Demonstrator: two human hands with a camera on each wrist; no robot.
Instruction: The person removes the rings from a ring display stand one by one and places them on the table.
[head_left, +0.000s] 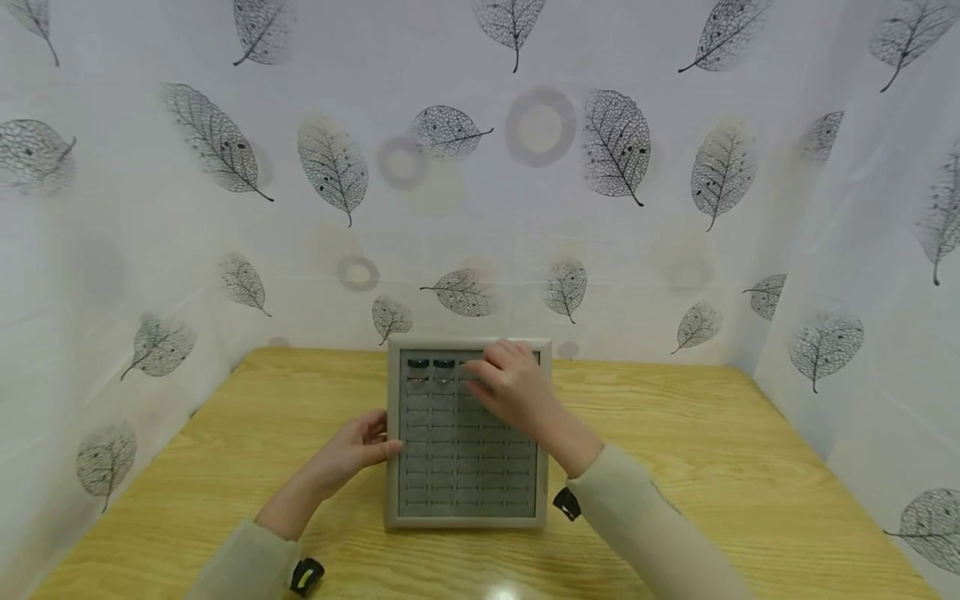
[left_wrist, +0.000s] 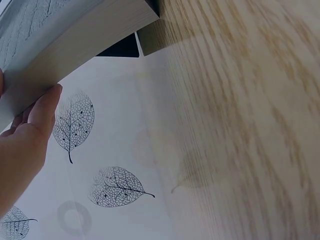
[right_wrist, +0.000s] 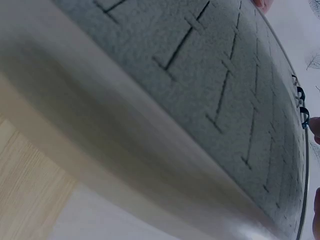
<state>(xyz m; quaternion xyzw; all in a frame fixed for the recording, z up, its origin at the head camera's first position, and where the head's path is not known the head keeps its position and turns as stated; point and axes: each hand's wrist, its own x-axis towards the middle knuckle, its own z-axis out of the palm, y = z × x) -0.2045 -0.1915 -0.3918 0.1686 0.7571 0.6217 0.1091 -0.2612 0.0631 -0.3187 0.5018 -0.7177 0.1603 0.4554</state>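
Observation:
A ring display board (head_left: pixel 468 492) stands upright on the table, its grey padded face divided into rows of slots inside a pale frame. My left hand (head_left: pixel 356 446) grips its left edge, thumb at the front and fingers behind; the left wrist view shows the fingers (left_wrist: pixel 45 110) against the frame's side. Two black rings (head_left: pixel 444 364) sit in the top row, with two thin rings (head_left: pixel 417 380) just below. My right hand (head_left: pixel 513 383) is at the third top slot, thumb and forefinger pinching a small ring that they mostly hide. In the right wrist view, the fingertips (right_wrist: pixel 315 125) are beside a dark ring (right_wrist: pixel 305 116).
The wooden table (head_left: pixel 660 467) extends to both sides of the board. Behind and around it hangs a white curtain (head_left: pixel 465 225) printed with dark leaves. Black wrist cameras show at the left cuff (head_left: pixel 307 576) and the right cuff (head_left: pixel 567 503).

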